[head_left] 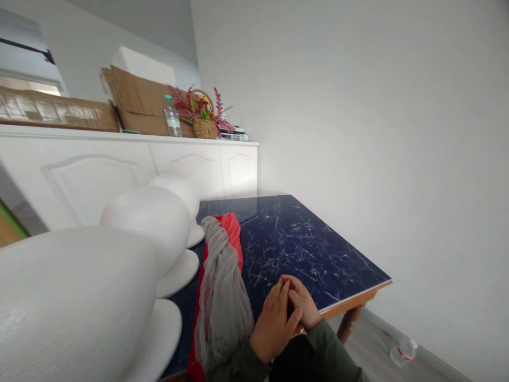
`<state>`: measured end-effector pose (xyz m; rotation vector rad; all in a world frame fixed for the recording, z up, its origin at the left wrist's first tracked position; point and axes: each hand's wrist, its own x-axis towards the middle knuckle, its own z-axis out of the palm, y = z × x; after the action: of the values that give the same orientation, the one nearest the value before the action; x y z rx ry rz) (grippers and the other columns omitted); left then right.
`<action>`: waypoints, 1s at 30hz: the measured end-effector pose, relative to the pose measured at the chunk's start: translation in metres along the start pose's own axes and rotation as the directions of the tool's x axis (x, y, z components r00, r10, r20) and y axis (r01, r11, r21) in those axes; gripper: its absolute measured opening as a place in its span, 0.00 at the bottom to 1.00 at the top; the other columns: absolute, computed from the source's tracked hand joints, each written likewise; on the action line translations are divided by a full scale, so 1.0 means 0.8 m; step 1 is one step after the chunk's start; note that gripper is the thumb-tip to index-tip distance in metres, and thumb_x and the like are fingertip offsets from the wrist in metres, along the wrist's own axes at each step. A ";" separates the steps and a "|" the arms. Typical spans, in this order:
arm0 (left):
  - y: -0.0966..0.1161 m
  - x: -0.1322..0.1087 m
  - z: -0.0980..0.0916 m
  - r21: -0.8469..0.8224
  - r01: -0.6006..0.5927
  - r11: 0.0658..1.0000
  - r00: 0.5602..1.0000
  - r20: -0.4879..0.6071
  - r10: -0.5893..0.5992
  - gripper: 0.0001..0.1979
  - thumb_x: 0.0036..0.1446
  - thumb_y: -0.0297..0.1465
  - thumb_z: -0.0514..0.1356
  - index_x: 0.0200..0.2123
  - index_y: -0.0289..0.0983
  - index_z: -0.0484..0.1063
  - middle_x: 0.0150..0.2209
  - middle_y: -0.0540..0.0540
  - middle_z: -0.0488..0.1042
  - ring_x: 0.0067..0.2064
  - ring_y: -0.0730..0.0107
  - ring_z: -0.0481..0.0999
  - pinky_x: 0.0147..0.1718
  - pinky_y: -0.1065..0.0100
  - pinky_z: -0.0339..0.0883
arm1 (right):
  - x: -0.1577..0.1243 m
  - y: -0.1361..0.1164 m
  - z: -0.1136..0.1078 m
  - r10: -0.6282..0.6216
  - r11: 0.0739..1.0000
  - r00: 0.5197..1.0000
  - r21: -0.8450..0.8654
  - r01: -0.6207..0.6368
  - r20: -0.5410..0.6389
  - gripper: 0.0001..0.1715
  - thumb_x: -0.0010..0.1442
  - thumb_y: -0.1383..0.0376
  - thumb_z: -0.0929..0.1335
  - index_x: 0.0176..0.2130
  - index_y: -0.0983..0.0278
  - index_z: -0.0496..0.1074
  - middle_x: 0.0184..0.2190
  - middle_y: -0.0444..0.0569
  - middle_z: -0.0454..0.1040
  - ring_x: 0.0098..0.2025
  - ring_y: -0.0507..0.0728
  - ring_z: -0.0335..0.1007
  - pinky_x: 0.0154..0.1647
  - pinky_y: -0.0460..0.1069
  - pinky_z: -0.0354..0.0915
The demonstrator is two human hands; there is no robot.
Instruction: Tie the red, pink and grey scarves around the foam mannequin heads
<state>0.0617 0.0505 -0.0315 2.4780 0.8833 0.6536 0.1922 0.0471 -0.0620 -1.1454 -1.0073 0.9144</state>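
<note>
My left hand (272, 317) and my right hand (304, 301) rest against each other at the near edge of the dark blue marble-patterned table (296, 239). The left fingers are stretched out over the right fingers, its thumb apart. My right hand is loosely curved, with its fingertips partly hidden behind the left; neither hand shows an object in it. Just left of them lies a twisted grey scarf (225, 294), its loose end spreading towards me. Beyond and beside it is a coral-red scarf (234, 233), and red cloth shows along the grey scarf's left side.
Several white head-shaped forms on round bases, such as the nearest form (75, 297), line the table's left side. Behind stands a white cabinet (183, 164) bearing cardboard boxes (143, 103), a bottle (172, 118) and a flower basket (205, 128). A plastic bottle (403, 352) lies on the floor.
</note>
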 end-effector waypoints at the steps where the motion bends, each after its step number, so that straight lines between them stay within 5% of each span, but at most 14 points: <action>1: 0.000 0.000 0.000 0.002 0.004 1.000 1.000 0.005 -0.004 0.31 0.59 0.41 0.45 0.62 0.30 0.48 0.63 0.38 0.48 0.64 0.58 0.47 0.60 0.51 0.48 | 0.000 0.001 0.000 0.000 1.000 1.000 0.006 0.000 0.002 0.21 0.49 0.67 0.63 0.45 0.62 0.68 0.42 0.49 0.72 0.46 0.57 0.67 0.52 0.54 0.60; 30: -0.002 -0.001 0.003 0.033 -0.014 0.999 1.000 -0.003 0.014 0.31 0.60 0.40 0.45 0.62 0.30 0.45 0.64 0.38 0.47 0.64 0.59 0.46 0.60 0.52 0.47 | -0.002 -0.002 0.000 -0.022 1.000 1.000 -0.009 0.022 -0.006 0.21 0.49 0.67 0.63 0.45 0.62 0.68 0.43 0.49 0.72 0.48 0.57 0.66 0.54 0.55 0.58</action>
<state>0.0621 0.0503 -0.0345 2.5150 0.8852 0.6528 0.1915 0.0454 -0.0605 -1.1419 -1.0178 0.8892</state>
